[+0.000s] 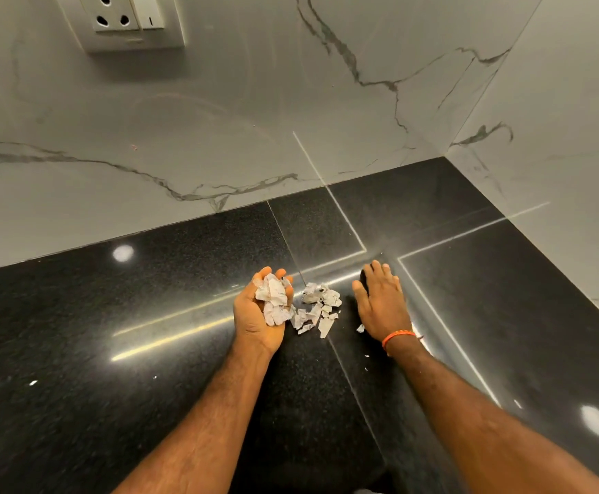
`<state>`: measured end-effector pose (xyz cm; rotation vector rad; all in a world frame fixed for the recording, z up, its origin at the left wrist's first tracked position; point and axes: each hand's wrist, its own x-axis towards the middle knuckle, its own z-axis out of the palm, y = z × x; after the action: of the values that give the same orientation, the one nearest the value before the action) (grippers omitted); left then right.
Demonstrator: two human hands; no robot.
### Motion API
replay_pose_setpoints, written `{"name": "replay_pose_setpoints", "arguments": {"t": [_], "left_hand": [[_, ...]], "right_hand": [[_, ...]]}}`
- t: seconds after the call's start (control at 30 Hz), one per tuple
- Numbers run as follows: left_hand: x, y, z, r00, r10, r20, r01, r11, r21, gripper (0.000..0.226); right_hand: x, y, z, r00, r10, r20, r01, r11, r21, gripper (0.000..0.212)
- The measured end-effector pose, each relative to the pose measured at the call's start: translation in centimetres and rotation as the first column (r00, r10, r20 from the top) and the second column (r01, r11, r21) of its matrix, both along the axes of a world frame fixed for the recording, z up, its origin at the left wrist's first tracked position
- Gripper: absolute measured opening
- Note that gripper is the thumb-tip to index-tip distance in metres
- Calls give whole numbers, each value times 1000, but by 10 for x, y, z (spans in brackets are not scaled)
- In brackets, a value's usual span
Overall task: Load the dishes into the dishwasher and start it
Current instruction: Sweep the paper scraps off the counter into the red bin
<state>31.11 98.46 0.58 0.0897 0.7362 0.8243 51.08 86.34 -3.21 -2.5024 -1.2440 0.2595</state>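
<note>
No dishes or dishwasher in view; left hand (255,315) cups paper scraps (317,308), right hand (383,303) flat beside the pile on the desk (112,404); loading seems unstarted

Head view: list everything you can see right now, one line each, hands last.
Countertop: one, glossy black speckled stone, fills the lower frame into the corner.
Wall tiles: white marble-look with grey veins, behind and to the right of the countertop.
Power socket with switch: one, white, on the wall at upper left.
Loose paper scraps: a small pile plus a few stray bits, white-grey, on the countertop between the hands.
Orange wristband: one, on the right wrist.
Left hand: palm up, fingers curled round a bunch of torn paper scraps.
Right hand: palm down, fingers straight, beside the pile.
</note>
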Motion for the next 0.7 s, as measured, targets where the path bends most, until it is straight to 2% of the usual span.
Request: {"name": "replay_pose_setpoints", "arguments": {"t": [0.07,0.2,0.3,0.33,0.4,0.47,0.53,0.63,0.7], "left_hand": [[-4,-2,-1,1000,-1,8,1,1000,-6,20],[-15,-3,-3,1000,18,19,-19,1000,18,21],[-27,0,-2,999,44,21,-44,999,26,21],[-32,2,-3,998,53,18,-53,998,31,21],[-41,5,-4,998,67,3,-67,997,30,20],[-50,7,-6,998,68,-9,-68,997,22,19],[-55,6,-8,998,58,-21,-58,998,6,19],[-57,1,-10,998,15,-54,-15,1000,9,21],[-57,-5,-11,999,-18,-50,19,1000,18,22]], "right_hand": [[-18,0,-6,999,42,-15,-43,999,-14,65],[-62,12,-2,969,231,-93,-224,971,84,87],[-84,25,-1,938,344,-44,-343,938,44,98],[-91,29,-1,930,368,-6,-368,930,24,92],[-102,34,-4,929,365,63,-368,928,52,65],[-107,35,-6,942,303,144,-320,940,118,36],[-107,34,-7,945,238,223,-275,950,150,19],[-108,33,-8,947,194,256,-242,955,173,12],[-111,34,0,977,127,171,-152,978,142,16]]}}
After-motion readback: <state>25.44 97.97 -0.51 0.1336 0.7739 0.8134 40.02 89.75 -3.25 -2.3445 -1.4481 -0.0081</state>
